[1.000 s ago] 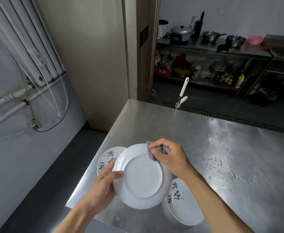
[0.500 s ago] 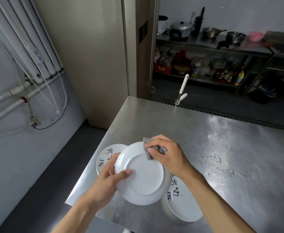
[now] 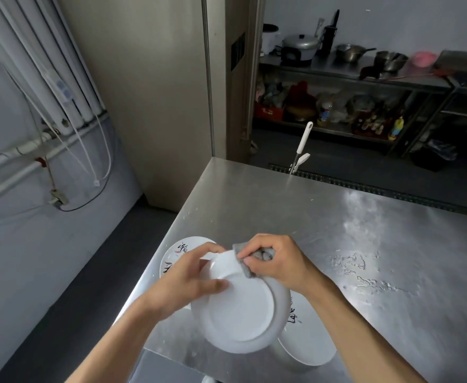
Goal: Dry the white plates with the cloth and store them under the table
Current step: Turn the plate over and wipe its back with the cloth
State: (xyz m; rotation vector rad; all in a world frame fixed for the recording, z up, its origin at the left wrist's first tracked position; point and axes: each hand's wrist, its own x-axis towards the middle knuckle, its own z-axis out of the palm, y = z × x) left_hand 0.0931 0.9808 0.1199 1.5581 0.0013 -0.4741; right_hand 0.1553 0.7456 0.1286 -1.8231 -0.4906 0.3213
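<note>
Between the two grips, the plate (image 3: pixel 243 308) is held above the table (image 3: pixel 337 244), its underside facing me and its lower edge swung away from both hands.

Grip state. The right hand (image 3: pixel 279 261) pinches the cloth (image 3: pixel 247 272), thumb and curled fingers pressing the grey fold over the plate's top rim. The left hand (image 3: pixel 188 280) grips the same rim just beside the cloth: thumb laid flat on the underside, fingers hooked over the far edge.

Change. One second ago the left hand held the rim low on the side away from the cloth, well apart from the right hand. It has since walked up the rim to sit next to the cloth, and the plate has turned with it. The cloth grip has kept its station at the top. I read this as the rim being fed round through the cloth.

Task meaning. Drying of this plate is under way, rim and underside; I cannot tell whether the front face is dry. Storage has not started. A second plate (image 3: pixel 175 254) lies on the table beyond the left grip; a third plate (image 3: pixel 307 352) lies below the right wrist, partly hidden by the held plate. Water marks (image 3: pixel 365 275) lie well outboard of the right grip.
</note>
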